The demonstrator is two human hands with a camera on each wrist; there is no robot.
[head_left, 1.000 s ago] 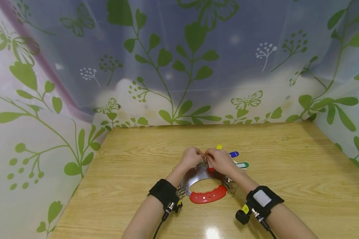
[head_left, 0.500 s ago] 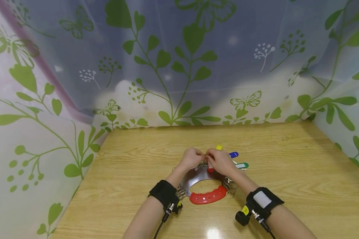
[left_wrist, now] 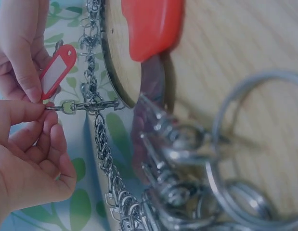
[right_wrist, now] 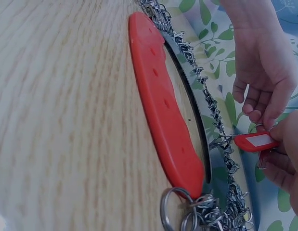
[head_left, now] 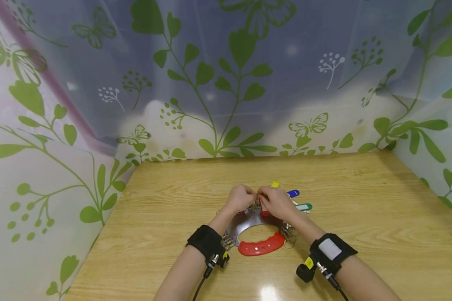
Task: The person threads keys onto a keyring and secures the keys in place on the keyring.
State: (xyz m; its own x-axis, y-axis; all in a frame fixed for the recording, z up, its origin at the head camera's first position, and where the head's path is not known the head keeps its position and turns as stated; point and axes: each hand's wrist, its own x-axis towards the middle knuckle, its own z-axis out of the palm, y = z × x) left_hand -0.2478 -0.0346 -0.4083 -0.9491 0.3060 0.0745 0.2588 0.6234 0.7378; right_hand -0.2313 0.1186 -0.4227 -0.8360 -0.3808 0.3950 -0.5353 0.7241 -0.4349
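Observation:
In the middle of the table lies a metal key holder (head_left: 250, 221), a curved plate with a red grip (head_left: 261, 246) and many small snap clasps (left_wrist: 93, 106) along its edge. At its far edge my left hand (head_left: 242, 198) pinches the small metal ring (left_wrist: 55, 108) at the end of one clasp. My right hand (head_left: 276, 202) holds a red key tag (right_wrist: 257, 141) with a white label between thumb and fingers, right beside that ring. The fingertips of both hands nearly meet, and they partly hide the tag's own ring.
Yellow (head_left: 275, 184), blue (head_left: 293, 193) and green (head_left: 303, 207) key tags lie just beyond and right of my right hand. Loose rings (right_wrist: 172, 204) hang from clasps at the holder's ends. A patterned curtain (head_left: 226, 83) closes off the table's back.
Both hands stay almost in place, with only slight finger movement at the ring and the red key tag. The view has shifted a little.

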